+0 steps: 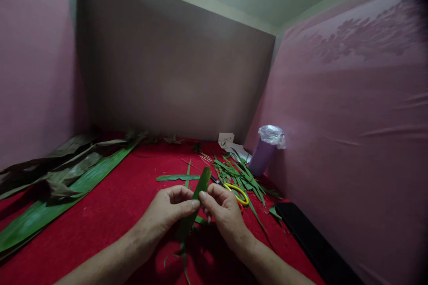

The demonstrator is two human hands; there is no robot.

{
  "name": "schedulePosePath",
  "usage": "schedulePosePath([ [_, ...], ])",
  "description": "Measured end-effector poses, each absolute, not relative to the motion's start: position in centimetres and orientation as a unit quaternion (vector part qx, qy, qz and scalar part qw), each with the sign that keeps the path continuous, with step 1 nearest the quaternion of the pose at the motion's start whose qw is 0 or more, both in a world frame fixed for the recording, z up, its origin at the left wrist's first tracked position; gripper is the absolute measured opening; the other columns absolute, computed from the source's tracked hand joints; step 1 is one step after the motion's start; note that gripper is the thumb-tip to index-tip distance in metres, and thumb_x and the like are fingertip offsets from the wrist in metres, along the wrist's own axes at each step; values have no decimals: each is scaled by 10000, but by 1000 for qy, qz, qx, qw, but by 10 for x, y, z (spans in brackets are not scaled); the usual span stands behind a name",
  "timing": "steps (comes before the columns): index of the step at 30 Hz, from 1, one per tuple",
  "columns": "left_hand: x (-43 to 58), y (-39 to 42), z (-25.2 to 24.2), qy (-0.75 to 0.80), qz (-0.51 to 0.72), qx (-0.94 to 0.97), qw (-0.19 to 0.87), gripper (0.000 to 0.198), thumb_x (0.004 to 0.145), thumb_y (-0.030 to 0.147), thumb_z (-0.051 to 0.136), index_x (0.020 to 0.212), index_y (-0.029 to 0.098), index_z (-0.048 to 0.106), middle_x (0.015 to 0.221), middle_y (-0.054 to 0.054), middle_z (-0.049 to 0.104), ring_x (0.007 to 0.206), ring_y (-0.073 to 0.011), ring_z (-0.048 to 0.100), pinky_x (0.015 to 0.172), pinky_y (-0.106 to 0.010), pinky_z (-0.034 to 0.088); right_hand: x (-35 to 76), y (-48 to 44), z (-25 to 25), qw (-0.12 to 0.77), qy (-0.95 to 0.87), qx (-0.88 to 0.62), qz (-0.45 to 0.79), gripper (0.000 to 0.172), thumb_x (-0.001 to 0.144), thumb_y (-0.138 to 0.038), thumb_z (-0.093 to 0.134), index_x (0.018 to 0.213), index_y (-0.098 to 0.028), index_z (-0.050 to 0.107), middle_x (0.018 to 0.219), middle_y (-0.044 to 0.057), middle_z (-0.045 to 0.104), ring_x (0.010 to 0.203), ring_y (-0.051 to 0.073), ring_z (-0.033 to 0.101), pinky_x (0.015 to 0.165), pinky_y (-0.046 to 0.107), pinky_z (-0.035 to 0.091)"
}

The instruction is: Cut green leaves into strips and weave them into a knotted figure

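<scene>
A green leaf strip (202,183) stands tilted between my two hands, its cut upper end pointing up and away from me. My left hand (167,208) pinches it from the left, thumb across its face. From the other side my right hand (224,213) grips the same strip between thumb and fingers. Just beyond my right hand lie scissors (243,197) with a yellow handle, partly hidden by that hand. Another leaf piece (175,178) rests flat on the red cloth (127,205) ahead of my left hand.
Long leaves (100,171), some green and some dried, stretch along the left. Many cut green strips (239,173) are heaped at the right, near a purple cup (261,158) topped with crinkled clear wrap. White papers (226,139) lie behind, and a black flat object (310,236) sits at right.
</scene>
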State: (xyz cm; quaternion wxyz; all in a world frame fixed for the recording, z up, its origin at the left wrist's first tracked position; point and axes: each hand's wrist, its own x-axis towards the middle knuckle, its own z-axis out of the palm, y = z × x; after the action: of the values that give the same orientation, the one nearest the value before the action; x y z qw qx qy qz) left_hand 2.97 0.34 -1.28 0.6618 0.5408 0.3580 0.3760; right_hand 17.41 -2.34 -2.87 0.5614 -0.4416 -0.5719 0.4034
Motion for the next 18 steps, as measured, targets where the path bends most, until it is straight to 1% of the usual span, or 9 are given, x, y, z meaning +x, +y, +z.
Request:
schedulePosePath([
  [6,26,3,-7,340,417,546,642,189,642,329,678,703,161,615,668,-22,632,628,-150,568,620,-261,424,172,-30,-29,516,-620,-433,402,236,784,-293,540,605,-159,466,553,-47,396,512,79,341,479,203,284],
  [10,25,1,-11,344,409,540,649,164,660,299,660,615,158,589,597,-8,610,583,-134,537,588,-248,392,171,-31,-32,495,-629,-435,413,234,785,-284,532,603,-158,456,548,-51,368,501,75,321,466,200,275],
  [12,26,1,-12,341,409,533,658,169,663,296,656,602,158,578,575,3,595,564,-124,518,580,-245,380,171,-32,-32,484,-646,-440,394,234,797,-271,518,601,-159,458,536,-54,363,488,74,325,457,197,282],
  [14,26,2,-11,330,420,533,656,167,679,314,645,642,161,590,606,3,600,587,-123,517,602,-246,378,174,-33,-28,479,-688,-454,301,210,817,-238,499,624,-157,494,550,-40,411,502,84,374,472,204,315],
  [16,26,3,-8,329,445,537,637,196,698,355,626,665,164,597,635,5,596,607,-117,511,614,-239,371,180,-35,-22,486,-740,-449,118,150,827,-185,489,702,-158,568,629,-2,499,576,109,452,532,227,364],
  [17,26,3,-6,337,458,536,624,226,705,383,614,655,163,596,624,9,584,591,-110,499,598,-232,363,184,-36,-19,488,-758,-432,10,129,824,-153,491,762,-168,603,683,18,533,626,123,481,569,244,383],
  [18,25,3,-4,350,462,536,614,264,710,414,599,634,161,591,597,13,569,560,-104,482,567,-227,350,189,-37,-15,484,-769,-409,-88,145,818,-123,497,827,-186,627,722,31,553,665,133,499,599,259,398],
])
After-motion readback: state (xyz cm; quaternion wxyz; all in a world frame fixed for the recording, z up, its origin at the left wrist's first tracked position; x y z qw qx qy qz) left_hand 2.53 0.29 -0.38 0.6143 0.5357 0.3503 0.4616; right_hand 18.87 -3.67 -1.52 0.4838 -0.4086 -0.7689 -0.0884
